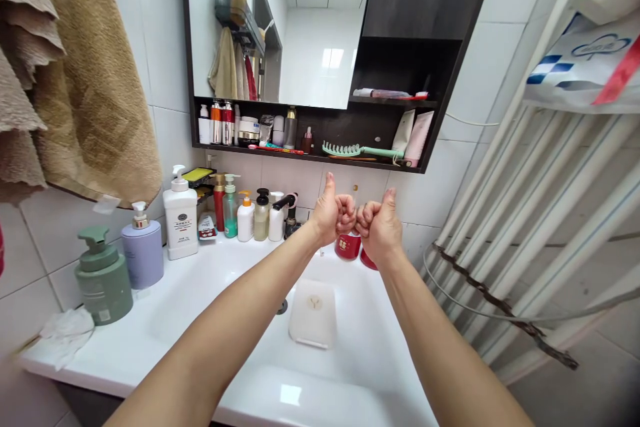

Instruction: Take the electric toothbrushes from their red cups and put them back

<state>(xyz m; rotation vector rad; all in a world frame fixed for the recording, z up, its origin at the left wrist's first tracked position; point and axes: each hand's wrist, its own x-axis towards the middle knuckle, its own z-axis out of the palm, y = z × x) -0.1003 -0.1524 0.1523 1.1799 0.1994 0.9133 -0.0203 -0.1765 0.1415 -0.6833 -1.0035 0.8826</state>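
Observation:
Both arms reach out over the white sink point(235, 320). My left hand point(334, 212) is closed into a fist with its thumb pointing up, and nothing shows in it. Beside it my right hand point(381, 225) makes the same shape, fingers curled and thumb raised, also with nothing in it. The knuckles of the two fists are close together or touching. Behind them, a red cup point(347, 247) and a second red cup point(368, 260) stand at the sink's back edge, partly hidden by the hands. A whitish translucent dish point(313, 320) lies in the basin.
Several pump bottles, including a green one point(103, 280) and a purple one point(143, 253), line the left and back rim near a black faucet point(289, 210). A mirror cabinet point(320, 67) hangs above. White pipes point(550, 200) stand right; towels point(90, 67) hang left.

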